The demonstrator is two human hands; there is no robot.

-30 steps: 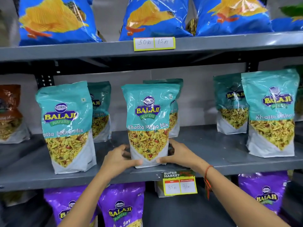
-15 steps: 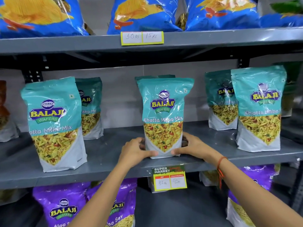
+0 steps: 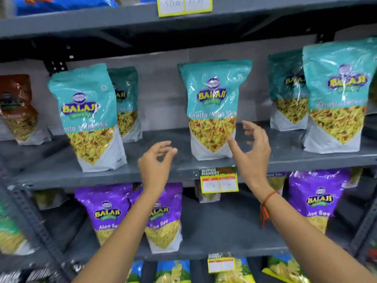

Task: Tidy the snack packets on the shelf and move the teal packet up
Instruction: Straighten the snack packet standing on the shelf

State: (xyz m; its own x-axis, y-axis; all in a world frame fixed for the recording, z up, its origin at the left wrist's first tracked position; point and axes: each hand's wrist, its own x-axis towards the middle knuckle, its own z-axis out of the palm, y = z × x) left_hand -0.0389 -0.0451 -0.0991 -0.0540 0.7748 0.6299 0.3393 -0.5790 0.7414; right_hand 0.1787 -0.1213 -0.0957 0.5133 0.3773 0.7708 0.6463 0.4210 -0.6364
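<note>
A teal Balaji packet stands upright at the middle of the grey shelf. My left hand hovers just left of its base, fingers curled and apart, holding nothing. My right hand is spread wide beside the packet's lower right corner, apart from it. More teal packets stand on the same shelf: one at the left front with another behind it, and two at the right.
A brown packet stands at the far left. Purple packets fill the shelf below. Yellow price tags hang on the shelf edges. Blue packets sit on the top shelf.
Both hands have let go of the middle teal packet and drawn back from it with fingers spread. The view has tilted downward, showing the lower shelves.
</note>
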